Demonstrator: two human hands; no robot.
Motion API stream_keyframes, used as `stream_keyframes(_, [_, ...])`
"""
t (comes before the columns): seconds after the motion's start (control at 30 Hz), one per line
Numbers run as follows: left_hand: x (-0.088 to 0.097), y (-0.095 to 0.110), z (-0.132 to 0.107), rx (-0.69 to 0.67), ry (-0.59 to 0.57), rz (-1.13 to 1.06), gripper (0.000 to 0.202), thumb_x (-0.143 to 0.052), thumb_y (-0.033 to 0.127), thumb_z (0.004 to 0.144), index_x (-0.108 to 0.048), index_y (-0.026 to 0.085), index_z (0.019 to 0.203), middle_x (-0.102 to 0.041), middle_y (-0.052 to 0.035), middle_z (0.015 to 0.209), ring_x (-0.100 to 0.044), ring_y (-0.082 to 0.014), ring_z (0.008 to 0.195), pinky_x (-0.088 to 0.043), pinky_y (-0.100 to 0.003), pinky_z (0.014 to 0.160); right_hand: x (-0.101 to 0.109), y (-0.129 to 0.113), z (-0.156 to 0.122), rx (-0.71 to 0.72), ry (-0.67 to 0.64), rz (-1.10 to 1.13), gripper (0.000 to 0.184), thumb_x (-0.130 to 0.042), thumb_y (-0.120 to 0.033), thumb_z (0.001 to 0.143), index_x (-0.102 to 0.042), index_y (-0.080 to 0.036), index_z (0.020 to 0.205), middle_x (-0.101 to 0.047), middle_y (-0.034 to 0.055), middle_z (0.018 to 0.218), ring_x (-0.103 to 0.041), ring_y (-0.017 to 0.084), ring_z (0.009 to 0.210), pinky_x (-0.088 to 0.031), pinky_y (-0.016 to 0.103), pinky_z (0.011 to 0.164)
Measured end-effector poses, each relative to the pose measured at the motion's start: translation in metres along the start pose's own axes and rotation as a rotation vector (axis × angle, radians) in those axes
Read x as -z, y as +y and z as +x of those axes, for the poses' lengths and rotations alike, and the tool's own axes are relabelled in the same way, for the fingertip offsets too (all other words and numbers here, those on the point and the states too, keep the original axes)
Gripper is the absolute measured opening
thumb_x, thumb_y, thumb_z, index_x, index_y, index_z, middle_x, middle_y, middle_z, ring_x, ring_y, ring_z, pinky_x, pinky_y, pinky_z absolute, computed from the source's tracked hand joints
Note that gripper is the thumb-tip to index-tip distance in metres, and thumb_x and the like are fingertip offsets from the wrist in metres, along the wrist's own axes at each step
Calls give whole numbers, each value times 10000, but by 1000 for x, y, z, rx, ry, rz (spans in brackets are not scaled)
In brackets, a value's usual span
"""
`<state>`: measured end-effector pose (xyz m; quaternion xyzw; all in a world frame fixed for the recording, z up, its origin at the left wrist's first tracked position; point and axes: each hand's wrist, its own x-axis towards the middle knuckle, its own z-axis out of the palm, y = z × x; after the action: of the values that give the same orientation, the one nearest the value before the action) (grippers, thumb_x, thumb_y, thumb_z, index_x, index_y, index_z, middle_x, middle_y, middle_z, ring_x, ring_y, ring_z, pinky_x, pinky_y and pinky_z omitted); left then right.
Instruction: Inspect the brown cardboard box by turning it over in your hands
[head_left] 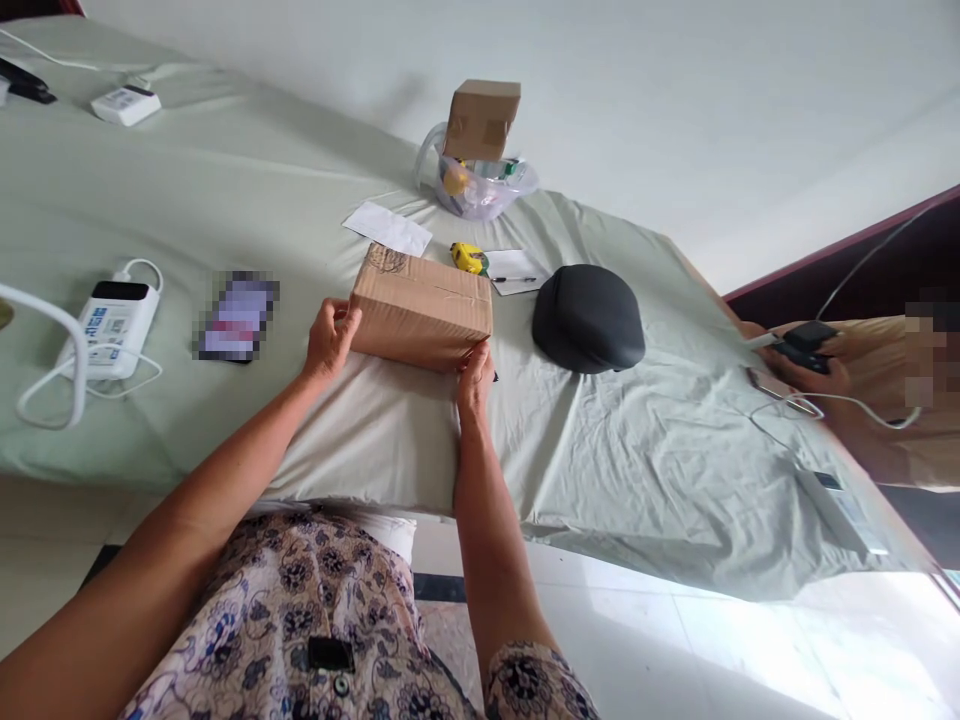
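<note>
A brown cardboard box (424, 310) is between my two hands at the front middle of the table, with dark scribbled marks on its far left corner. My left hand (330, 338) grips its left end, thumb near the top edge. At the near right corner, my right hand (474, 378) holds the other end; its fingers are partly hidden. A small dark tip (495, 377) shows beside that hand, too little to name. Just behind the box lie a yellow tape measure (468, 257), a white paper (388, 228) and a pen (514, 280) on another sheet (517, 268).
Right of the box sits a black rounded case (589, 318). A clear plastic basket (480, 195) at the back carries a smaller cardboard box (482, 120). To the left are a phone (238, 316) and a white power bank (112, 325) with cables. Another person's hand (825, 370) holds a dark device.
</note>
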<state>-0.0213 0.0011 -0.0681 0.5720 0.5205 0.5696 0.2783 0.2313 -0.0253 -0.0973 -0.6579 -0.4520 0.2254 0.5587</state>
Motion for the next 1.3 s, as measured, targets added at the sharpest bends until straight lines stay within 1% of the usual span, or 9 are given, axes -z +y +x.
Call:
stream_keyframes(0.17, [0, 5, 2, -29, 31, -35, 741, -453, 950, 789, -535, 215, 828, -665, -77, 906, -656, -228, 905, -551, -360, 824, 1, -1, -1, -32, 22, 47, 572, -243, -722, 983, -491, -229, 835, -540, 32, 830, -490, 186, 831, -489, 351, 793])
stream_keyframes(0.27, [0, 7, -1, -35, 13, -20, 711, -479, 922, 806, -555, 217, 850, -667, -56, 861, -662, -212, 851, -545, -330, 751, 1, -7, -2, -38, 30, 83, 594, -309, -736, 974, -552, -195, 933, -593, 61, 940, -541, 199, 950, -516, 359, 860])
stream_keyframes(0.43, [-1, 7, -7, -103, -6, 7, 789, -492, 879, 839, -570, 206, 1244, -706, -92, 1038, -693, -248, 992, -564, -366, 846, 2, -24, -9, 116, 150, 137, 592, -442, -720, 929, -564, -199, 1184, -602, 72, 1098, -591, 213, 1065, -517, 403, 978])
stream_keyframes(0.57, [0, 8, -8, -306, 64, 119, 891, -466, 850, 877, -451, 180, 1465, -633, -168, 1261, -648, -290, 1145, -564, -399, 893, 1, -32, -14, 273, 150, 164, 702, -530, -629, 923, -389, -265, 1506, -501, 132, 1472, -563, 232, 1298, -484, 449, 1082])
stream_keyframes(0.63, [0, 10, -9, -412, 66, 180, 856, -453, 816, 908, -453, 178, 1478, -608, -182, 1289, -640, -293, 1145, -562, -407, 912, 1, -32, -15, 302, 139, 129, 660, -523, -608, 934, -424, -274, 1495, -480, 137, 1516, -548, 241, 1328, -466, 467, 1106])
stream_keyframes(0.83, [1, 15, -11, -585, 70, 243, 633, -462, 688, 974, -570, 193, 1353, -619, -154, 1193, -617, -294, 1127, -508, -445, 1024, -3, -28, -18, 317, 143, 140, 528, -509, -617, 926, -530, -254, 1311, -551, 111, 1319, -587, 230, 1188, -504, 438, 1021])
stream_keyframes(1.1, [0, 15, -11, -592, 169, 243, 611, -523, 745, 910, -506, 221, 1224, -588, -130, 1122, -608, -287, 1071, -531, -434, 921, -9, -34, -28, 479, 276, 131, 482, -664, -653, 836, -477, -253, 1030, -501, 68, 1122, -552, 222, 1079, -504, 446, 987])
stream_keyframes(1.2, [-3, 15, -13, -532, 179, 253, 656, -588, 768, 865, -476, 226, 1217, -569, -136, 1154, -597, -301, 1106, -512, -462, 977, -13, -37, -32, 492, 298, 76, 498, -685, -651, 835, -472, -256, 1051, -506, 78, 1128, -554, 237, 1083, -505, 485, 1002])
stream_keyframes(1.3, [-8, 17, -17, -546, 203, 248, 618, -636, 674, 889, -458, 214, 1262, -557, -147, 1201, -589, -305, 1145, -490, -475, 1026, -16, -40, -35, 514, 321, 3, 595, -690, -688, 823, -478, -254, 1172, -515, 104, 1172, -551, 276, 1154, -485, 556, 1060])
